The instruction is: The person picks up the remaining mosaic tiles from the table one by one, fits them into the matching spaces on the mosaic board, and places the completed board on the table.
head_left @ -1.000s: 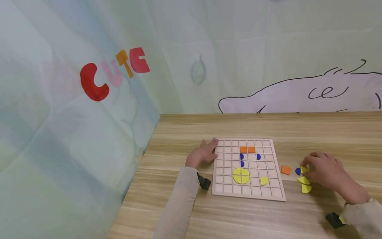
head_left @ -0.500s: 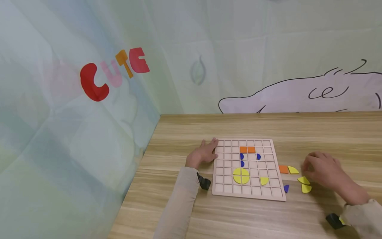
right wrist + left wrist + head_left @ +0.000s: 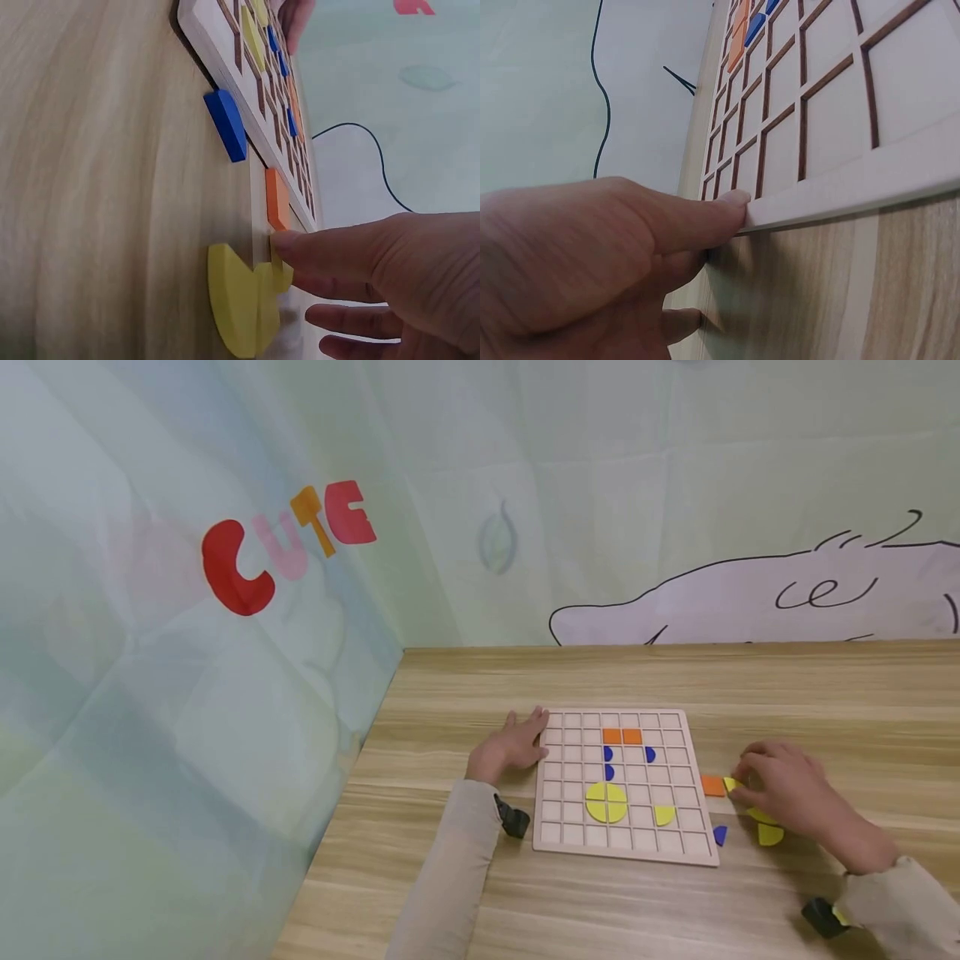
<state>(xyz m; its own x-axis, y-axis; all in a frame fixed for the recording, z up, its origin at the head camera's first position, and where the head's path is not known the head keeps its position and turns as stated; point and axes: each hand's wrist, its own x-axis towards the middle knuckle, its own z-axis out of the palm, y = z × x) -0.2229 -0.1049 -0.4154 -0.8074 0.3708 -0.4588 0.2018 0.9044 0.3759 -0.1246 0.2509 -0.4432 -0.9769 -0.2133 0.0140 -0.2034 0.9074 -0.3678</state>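
A pale wooden grid board point(image 3: 562, 832) lies on the table, with orange squares point(image 3: 622, 737), blue half-discs point(image 3: 609, 772) and yellow quarter-discs point(image 3: 606, 802) set in some cells. My left hand point(image 3: 510, 750) rests against its left edge, a fingertip touching the rim in the left wrist view. Right of the board, my right hand point(image 3: 787, 789) pinches a yellow quarter-disc point(image 3: 279, 259) between thumb and fingers, partly hidden. That piece adjoins a loose orange square point(image 3: 712, 786) at the board's right edge. Beneath the hand lie more yellow quarter-discs point(image 3: 769, 835), one partly covered.
A loose blue piece point(image 3: 720, 835) sits beside the board's lower right edge. The wooden table point(image 3: 615, 910) meets a printed cloth wall point(image 3: 480, 460) at the back and on the left. Dark wrist cameras point(image 3: 513, 817) are strapped to both sleeves.
The blue piece has gone from near the right hand to the board's lower right edge. The orange square and a yellow quarter-disc shifted left. The right hand followed leftward onto that quarter-disc.
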